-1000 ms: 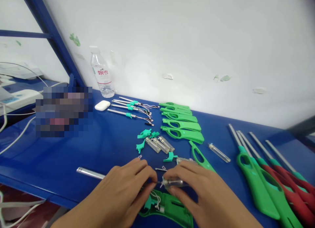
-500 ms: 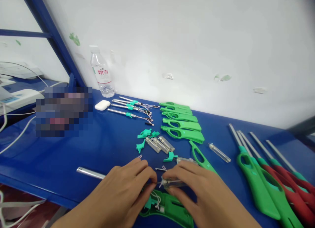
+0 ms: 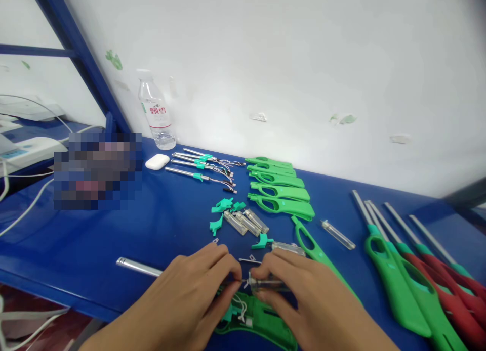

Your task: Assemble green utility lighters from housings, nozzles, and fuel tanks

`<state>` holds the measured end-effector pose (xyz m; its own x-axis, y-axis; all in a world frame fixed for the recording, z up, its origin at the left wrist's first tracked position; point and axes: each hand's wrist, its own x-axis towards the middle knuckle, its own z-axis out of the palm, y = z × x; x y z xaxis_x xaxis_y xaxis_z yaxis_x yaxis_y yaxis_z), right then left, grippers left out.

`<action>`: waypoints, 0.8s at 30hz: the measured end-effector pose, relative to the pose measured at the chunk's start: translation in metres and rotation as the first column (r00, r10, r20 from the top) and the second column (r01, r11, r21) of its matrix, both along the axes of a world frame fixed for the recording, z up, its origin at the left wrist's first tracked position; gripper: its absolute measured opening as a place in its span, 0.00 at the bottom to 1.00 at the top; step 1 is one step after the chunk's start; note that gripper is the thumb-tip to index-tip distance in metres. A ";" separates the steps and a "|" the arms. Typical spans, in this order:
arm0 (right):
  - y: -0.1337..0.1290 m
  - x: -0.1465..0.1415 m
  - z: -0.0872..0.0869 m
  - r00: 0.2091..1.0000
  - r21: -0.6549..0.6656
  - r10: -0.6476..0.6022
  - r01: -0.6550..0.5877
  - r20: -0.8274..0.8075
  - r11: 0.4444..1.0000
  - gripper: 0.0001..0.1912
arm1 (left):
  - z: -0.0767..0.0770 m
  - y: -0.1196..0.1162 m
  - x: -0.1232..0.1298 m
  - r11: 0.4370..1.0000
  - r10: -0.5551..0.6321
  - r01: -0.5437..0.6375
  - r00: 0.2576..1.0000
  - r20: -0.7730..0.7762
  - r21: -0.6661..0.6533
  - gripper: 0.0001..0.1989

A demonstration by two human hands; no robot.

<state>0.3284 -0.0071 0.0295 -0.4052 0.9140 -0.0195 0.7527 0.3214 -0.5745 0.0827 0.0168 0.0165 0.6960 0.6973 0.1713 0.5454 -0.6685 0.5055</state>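
My right hand (image 3: 304,282) grips a clear plastic lighter fuel tank (image 3: 268,283) between thumb and fingers. Its nozzle end faces my left hand (image 3: 197,285), whose thumb and forefinger are pinched together right beside it. Something thin shows at those fingertips, too small to name. Below both hands lies an open green lighter handle shell (image 3: 271,323) with white wires (image 3: 240,305) and a teal piece inside. A metal lighter barrel (image 3: 138,266) sticks out to the left, partly hidden behind my left hand. Just beyond my fingers rests a small metal strip (image 3: 248,261).
Teal triggers (image 3: 216,224) and clear fuel tanks (image 3: 248,223) lie ahead, with green handle shells (image 3: 281,207) behind. Barrels with wires (image 3: 195,176), a white case (image 3: 157,162) and a water bottle (image 3: 157,116) stand further back. Several assembled lighters (image 3: 398,285) lie at right.
Both hands keep nearly the same pose. The fuel tank has tilted or shifted very slightly in my right hand; the rest lies as before.
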 end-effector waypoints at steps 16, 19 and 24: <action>0.008 -0.002 0.002 0.997 -0.063 -0.009 0.004 -0.080 0.998 0.12 | 0.002 0.001 0.000 0.999 -0.005 0.005 1.000 0.004 0.054 0.12; 0.007 -0.002 0.002 0.998 -0.054 -0.007 0.003 -0.069 0.999 0.12 | 0.003 0.001 0.000 0.994 -0.007 0.007 1.000 -0.007 0.109 0.14; 0.007 -0.002 -0.001 0.997 -0.027 -0.017 0.015 -0.069 1.000 0.13 | 0.003 0.001 0.002 0.991 -0.014 0.018 0.999 -0.034 0.133 0.14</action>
<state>0.3262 -0.0002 0.0288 -0.3921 0.9198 -0.0163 0.7156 0.2938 -0.6336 0.0846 0.0179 0.0197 0.7136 0.6587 0.2387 0.5491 -0.7374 0.3932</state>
